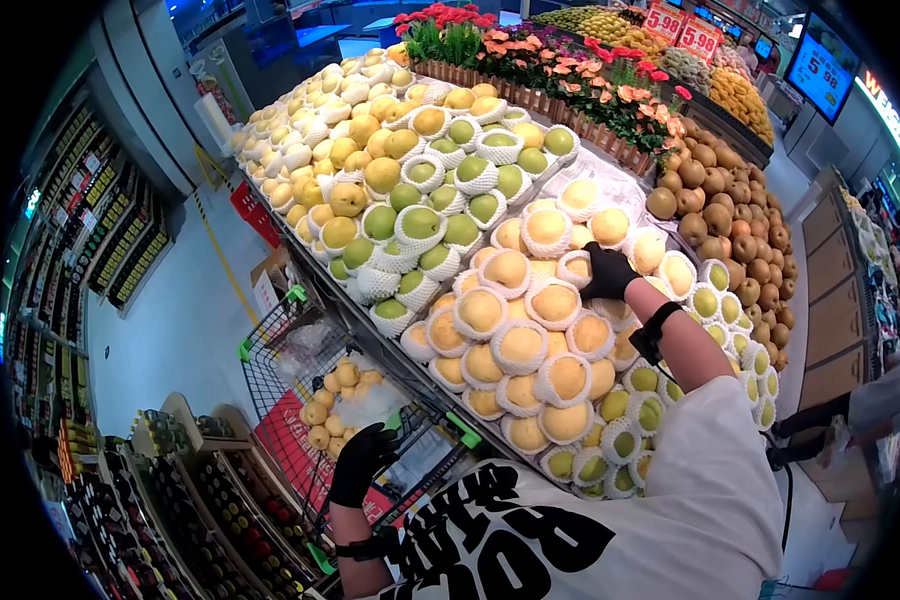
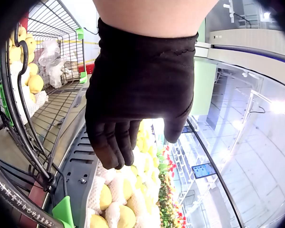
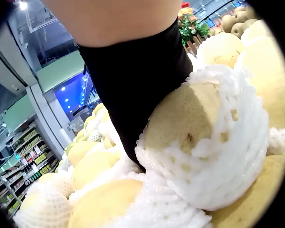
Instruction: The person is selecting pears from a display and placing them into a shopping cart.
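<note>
My right hand (image 1: 608,272) in a black glove reaches into a heap of yellow pears (image 1: 520,345) wrapped in white foam nets. Its fingers curl down over one netted pear (image 3: 199,118), and in the right wrist view the glove (image 3: 137,85) presses against that pear's side. My left hand (image 1: 360,460), also gloved, hangs by the near edge of a wire shopping cart (image 1: 270,340). In the left wrist view its fingers (image 2: 118,147) droop loosely and hold nothing. The cart holds loose yellow pears (image 1: 342,385).
Green netted pears (image 1: 420,220) and more yellow fruit fill the display behind. Brown fruit (image 1: 730,200) lies to the right, past a row of potted flowers (image 1: 570,70). Bottle shelves (image 1: 170,520) stand at lower left. A person's sleeve (image 1: 885,395) shows at the right edge.
</note>
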